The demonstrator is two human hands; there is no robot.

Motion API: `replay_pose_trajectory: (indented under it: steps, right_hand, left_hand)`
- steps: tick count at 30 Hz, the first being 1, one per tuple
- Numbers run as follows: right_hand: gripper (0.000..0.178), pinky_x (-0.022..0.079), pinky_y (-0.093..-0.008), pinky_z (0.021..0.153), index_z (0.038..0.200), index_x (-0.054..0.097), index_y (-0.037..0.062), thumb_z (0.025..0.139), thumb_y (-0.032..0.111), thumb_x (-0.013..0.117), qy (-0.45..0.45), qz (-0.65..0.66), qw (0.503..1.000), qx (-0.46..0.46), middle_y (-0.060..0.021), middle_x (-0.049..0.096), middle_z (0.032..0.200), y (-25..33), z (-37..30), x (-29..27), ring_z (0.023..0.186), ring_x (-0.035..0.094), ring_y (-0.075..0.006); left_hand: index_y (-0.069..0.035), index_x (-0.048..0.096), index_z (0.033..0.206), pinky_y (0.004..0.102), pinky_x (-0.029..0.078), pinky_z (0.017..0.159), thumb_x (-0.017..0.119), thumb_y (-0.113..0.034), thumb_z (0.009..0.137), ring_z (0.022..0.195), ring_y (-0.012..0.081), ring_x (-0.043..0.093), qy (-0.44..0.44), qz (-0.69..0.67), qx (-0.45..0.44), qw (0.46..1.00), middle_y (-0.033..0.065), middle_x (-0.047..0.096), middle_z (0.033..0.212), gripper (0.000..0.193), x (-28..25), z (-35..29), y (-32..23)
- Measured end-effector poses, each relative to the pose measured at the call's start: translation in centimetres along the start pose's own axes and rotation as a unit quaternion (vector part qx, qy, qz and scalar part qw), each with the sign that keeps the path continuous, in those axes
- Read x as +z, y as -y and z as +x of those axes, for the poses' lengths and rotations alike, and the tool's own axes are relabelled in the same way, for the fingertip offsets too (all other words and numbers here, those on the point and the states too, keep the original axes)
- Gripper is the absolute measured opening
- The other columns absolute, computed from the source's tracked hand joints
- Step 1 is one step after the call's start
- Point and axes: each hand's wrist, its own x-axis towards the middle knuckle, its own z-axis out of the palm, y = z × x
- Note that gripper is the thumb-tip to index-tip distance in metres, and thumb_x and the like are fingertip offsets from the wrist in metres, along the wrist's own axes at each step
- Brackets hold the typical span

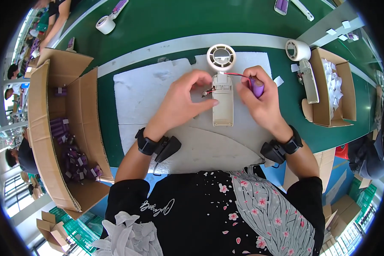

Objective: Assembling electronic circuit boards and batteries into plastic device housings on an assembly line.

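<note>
A white handheld fan lies with its round head away from me and its long handle housing open toward me, showing a hollow inside. My left hand curves around the handle's left side, thumb tip on the housing edge and index finger by the neck. A small part with thin wires sticks out between that thumb and finger. Pinched in my right hand is a purple battery cell, just right of the handle. Red and dark wires run from the fan's neck to it.
A grey-white mat covers the green table before me. At left stands a cardboard box with several purple cells; at right, a smaller carton holds white pieces. Another opened fan lies beside it. More fan parts lie beyond the pale rail.
</note>
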Motion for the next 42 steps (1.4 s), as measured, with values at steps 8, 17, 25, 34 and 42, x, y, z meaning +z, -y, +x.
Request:
replay_pose_trajectory:
  steps: [8, 17, 25, 34, 42]
  right_hand:
    - [0.029, 0.047, -0.0289, 0.064, 0.086, 0.051, 0.0051, 0.070, -0.012, 0.068, 0.052, -0.230, 0.932, -0.275, -0.0105, 0.063, 0.089, -0.4, 0.9, 1.6, 0.075, 0.060, -0.0218]
    - [0.031, 0.049, -0.0330, 0.064, 0.079, 0.050, 0.0059, 0.063, -0.012, 0.069, 0.067, -0.286, 0.922, -0.253, -0.0102, 0.064, 0.083, -0.1, 1.0, 2.0, 0.075, 0.060, -0.0270]
    - [0.030, 0.047, -0.0331, 0.060, 0.077, 0.053, 0.0062, 0.062, -0.009, 0.073, 0.094, -0.322, 0.908, -0.250, -0.0084, 0.062, 0.076, -0.2, 0.7, 2.0, 0.071, 0.058, -0.0262]
    - [0.029, 0.047, -0.0325, 0.059, 0.079, 0.054, 0.0059, 0.062, -0.010, 0.073, 0.085, -0.326, 0.904, -0.264, -0.0074, 0.060, 0.075, -0.3, 0.8, 2.2, 0.070, 0.057, -0.0261]
    - [0.026, 0.046, -0.0285, 0.059, 0.085, 0.058, 0.0028, 0.068, -0.003, 0.077, 0.044, -0.226, 0.932, -0.281, -0.0097, 0.061, 0.081, -0.2, 0.8, 1.9, 0.070, 0.058, -0.0213]
  left_hand:
    - [-0.003, 0.063, 0.093, 0.0276, 0.052, 0.067, 0.078, -0.007, 0.072, 0.072, 0.0173, 0.063, 0.077, -0.080, 0.024, 0.994, 0.0077, 0.065, 0.083, 0.026, 0.5, -0.6, 2.1]
    - [-0.002, 0.065, 0.094, 0.0254, 0.050, 0.071, 0.073, 0.004, 0.073, 0.078, 0.0142, 0.060, 0.117, -0.119, -0.024, 0.986, 0.0054, 0.066, 0.093, 0.023, -0.6, -0.6, 1.8]
    - [-0.001, 0.065, 0.093, 0.0275, 0.049, 0.072, 0.061, 0.011, 0.072, 0.081, 0.0174, 0.060, 0.069, -0.075, 0.082, 0.991, 0.0083, 0.061, 0.102, 0.025, 0.1, -0.8, 2.6]
    - [-0.001, 0.064, 0.092, 0.0294, 0.053, 0.071, 0.063, 0.007, 0.074, 0.080, 0.0220, 0.063, 0.052, -0.166, 0.045, 0.984, 0.0096, 0.062, 0.097, 0.019, 0.9, -0.8, 1.7]
    - [0.000, 0.063, 0.092, 0.0259, 0.053, 0.074, 0.063, 0.007, 0.078, 0.084, 0.0142, 0.063, 0.068, -0.273, -0.038, 0.959, 0.0073, 0.064, 0.093, 0.015, 0.7, -1.0, 1.9]
